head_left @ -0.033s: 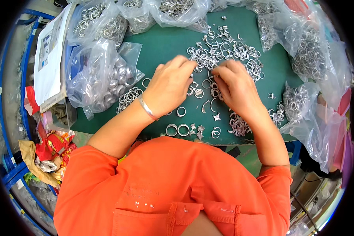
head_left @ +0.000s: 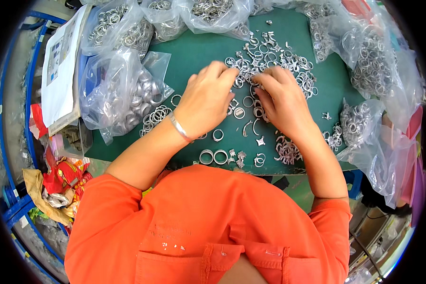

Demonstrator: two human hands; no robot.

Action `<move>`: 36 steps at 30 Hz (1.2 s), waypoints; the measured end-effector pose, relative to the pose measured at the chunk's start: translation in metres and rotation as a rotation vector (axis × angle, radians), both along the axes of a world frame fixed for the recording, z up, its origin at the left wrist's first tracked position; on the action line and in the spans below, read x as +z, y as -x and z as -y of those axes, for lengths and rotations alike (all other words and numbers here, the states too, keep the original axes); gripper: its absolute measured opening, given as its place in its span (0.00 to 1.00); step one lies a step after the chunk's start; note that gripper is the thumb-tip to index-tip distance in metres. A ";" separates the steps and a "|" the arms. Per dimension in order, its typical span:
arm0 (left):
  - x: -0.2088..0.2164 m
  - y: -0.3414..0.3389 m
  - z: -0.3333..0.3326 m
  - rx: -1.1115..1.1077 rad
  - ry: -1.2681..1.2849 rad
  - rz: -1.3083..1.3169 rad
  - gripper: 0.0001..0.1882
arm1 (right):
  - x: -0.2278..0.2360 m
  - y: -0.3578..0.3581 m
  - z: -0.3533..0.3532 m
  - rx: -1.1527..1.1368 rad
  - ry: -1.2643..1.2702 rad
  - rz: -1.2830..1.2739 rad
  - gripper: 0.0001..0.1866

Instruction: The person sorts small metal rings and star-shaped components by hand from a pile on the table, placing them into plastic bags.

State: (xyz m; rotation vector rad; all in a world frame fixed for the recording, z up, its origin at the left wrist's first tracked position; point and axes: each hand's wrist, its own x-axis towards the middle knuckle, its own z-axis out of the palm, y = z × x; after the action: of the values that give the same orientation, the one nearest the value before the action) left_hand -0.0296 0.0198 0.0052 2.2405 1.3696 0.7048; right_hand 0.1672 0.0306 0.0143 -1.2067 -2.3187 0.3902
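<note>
Left hand (head_left: pixel 206 99): fingers curled, partly open; any held piece cannot be determined. Right hand (head_left: pixel 286 99): fingers bent downward, partly closed; contents likewise hidden. Ring heap (head_left: pixel 270 57): between and beyond both hands. Risk: dragging the right hand toward the body could scatter the curved pieces (head_left: pixel 287 150) behind it. Compared with the earlier frame, both hands sit slightly farther forward.
</note>
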 end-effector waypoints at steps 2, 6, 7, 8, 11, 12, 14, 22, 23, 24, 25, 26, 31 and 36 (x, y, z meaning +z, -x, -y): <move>-0.002 -0.007 -0.010 0.022 -0.060 -0.046 0.20 | -0.011 0.007 -0.014 0.023 -0.100 -0.013 0.13; -0.019 -0.006 -0.022 -0.031 -0.070 -0.032 0.14 | -0.023 0.005 -0.022 0.062 -0.074 -0.038 0.10; -0.022 -0.002 -0.023 -0.049 -0.049 -0.003 0.12 | -0.021 0.002 -0.022 0.049 -0.055 -0.053 0.10; -0.024 0.001 -0.022 -0.066 -0.025 0.028 0.10 | -0.020 -0.002 -0.021 0.037 -0.035 -0.065 0.09; -0.015 0.004 -0.021 -0.029 0.229 0.256 0.06 | -0.014 -0.019 -0.023 -0.052 0.190 -0.155 0.06; -0.010 0.004 -0.020 -0.019 0.289 0.280 0.06 | -0.005 -0.022 -0.024 -0.079 0.372 -0.179 0.05; 0.000 0.002 -0.018 -0.005 0.408 0.328 0.05 | 0.001 -0.027 -0.031 -0.009 0.301 -0.124 0.06; 0.005 -0.006 -0.016 -0.089 0.277 0.267 0.05 | -0.034 -0.003 -0.070 -0.033 -0.125 -0.103 0.07; 0.006 -0.002 -0.015 -0.053 0.263 0.268 0.05 | -0.030 -0.006 -0.070 -0.020 -0.007 -0.078 0.07; 0.006 0.002 -0.014 -0.018 0.249 0.269 0.05 | -0.028 -0.010 -0.070 -0.071 -0.019 -0.040 0.07; 0.004 0.008 -0.016 0.001 0.244 0.240 0.06 | -0.028 -0.016 -0.070 -0.124 -0.031 -0.001 0.08; 0.004 0.013 -0.015 0.023 0.241 0.225 0.06 | -0.027 -0.024 -0.070 -0.174 -0.040 0.042 0.08; -0.005 0.013 -0.019 0.019 0.183 0.198 0.11 | -0.018 -0.040 -0.031 0.027 -0.042 -0.061 0.12; -0.013 -0.011 -0.042 -0.114 -0.044 0.083 0.16 | -0.013 -0.043 0.008 0.025 0.010 -0.024 0.07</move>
State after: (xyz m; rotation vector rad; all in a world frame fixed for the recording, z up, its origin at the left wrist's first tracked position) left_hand -0.0185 0.0615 -0.0076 2.2761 1.1876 0.7861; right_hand 0.2106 0.0229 0.0011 -1.1723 -2.3161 0.4229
